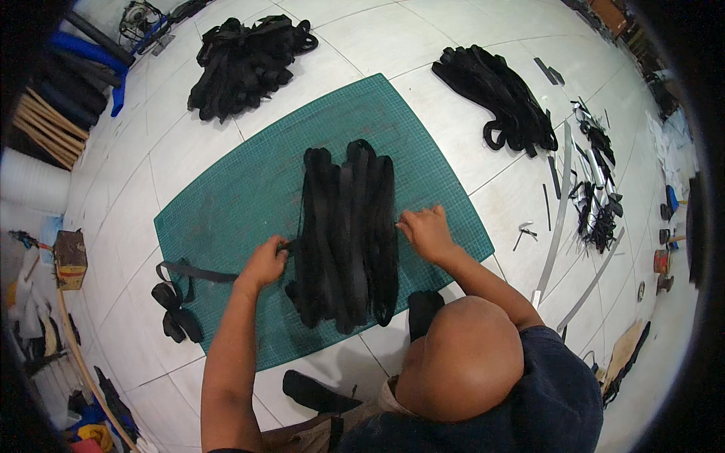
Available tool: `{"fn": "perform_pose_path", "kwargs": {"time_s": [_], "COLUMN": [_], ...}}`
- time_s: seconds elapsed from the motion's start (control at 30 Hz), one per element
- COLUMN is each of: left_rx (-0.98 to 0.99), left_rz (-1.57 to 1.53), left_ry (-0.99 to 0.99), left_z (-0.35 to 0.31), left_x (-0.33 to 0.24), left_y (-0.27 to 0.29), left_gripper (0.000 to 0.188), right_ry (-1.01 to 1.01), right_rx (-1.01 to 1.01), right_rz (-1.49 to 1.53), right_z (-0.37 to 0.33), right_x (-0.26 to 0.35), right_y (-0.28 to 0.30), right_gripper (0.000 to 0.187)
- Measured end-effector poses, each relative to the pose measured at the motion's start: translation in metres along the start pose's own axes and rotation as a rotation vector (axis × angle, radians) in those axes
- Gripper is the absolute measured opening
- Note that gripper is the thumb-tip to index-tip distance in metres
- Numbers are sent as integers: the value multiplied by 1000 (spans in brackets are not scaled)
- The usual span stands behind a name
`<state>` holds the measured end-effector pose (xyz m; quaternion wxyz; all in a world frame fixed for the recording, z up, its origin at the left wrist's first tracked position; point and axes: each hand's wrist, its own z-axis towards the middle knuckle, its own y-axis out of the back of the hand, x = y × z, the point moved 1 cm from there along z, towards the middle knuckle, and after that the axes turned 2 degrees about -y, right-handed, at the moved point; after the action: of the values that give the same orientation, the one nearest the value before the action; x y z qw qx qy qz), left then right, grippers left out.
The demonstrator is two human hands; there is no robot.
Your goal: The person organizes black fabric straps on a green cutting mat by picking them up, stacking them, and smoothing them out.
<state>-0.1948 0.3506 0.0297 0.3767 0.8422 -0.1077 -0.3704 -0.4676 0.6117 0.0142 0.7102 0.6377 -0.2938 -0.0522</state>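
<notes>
A long bundle of looped black straps lies lengthwise on a green cutting mat. My left hand is at its left side, fingers closed on a flat black strap. That strap trails leftward across the mat to a loose black coil at the mat's lower left edge. On the bundle's right side, my right hand is pinched with its fingertips against the bundle's edge. What those fingertips hold is too small to make out. Whether the strap runs beneath the bundle is hidden.
Two more heaps of black straps lie on the white tiles: one at far left, one at far right. Black and silvery scraps and long grey strips lie to the right. Rolls and wooden sticks line the left side.
</notes>
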Motion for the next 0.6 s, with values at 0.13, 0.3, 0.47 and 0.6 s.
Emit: {"fn": "perform_pose_path", "kwargs": {"time_s": [0.13,0.3,0.47,0.6], "left_rx": [36,164,211,191], "left_rz": [173,327,-318,-715], "left_ry": [-24,89,63,-174], "left_z": [-5,9,-6,-17], "left_x": [-31,-82,-134,-137], "left_y": [24,43,42,17], "left_gripper": [33,35,27,24], "right_ry": [-73,372,823,865], "right_rx": [221,356,250,162], "right_rz": [179,137,20,241], "right_z": [11,27,54,84], "right_x": [0,28,83,107], "right_y": [32,66,89,120], "right_gripper": [23,16,12,13]}}
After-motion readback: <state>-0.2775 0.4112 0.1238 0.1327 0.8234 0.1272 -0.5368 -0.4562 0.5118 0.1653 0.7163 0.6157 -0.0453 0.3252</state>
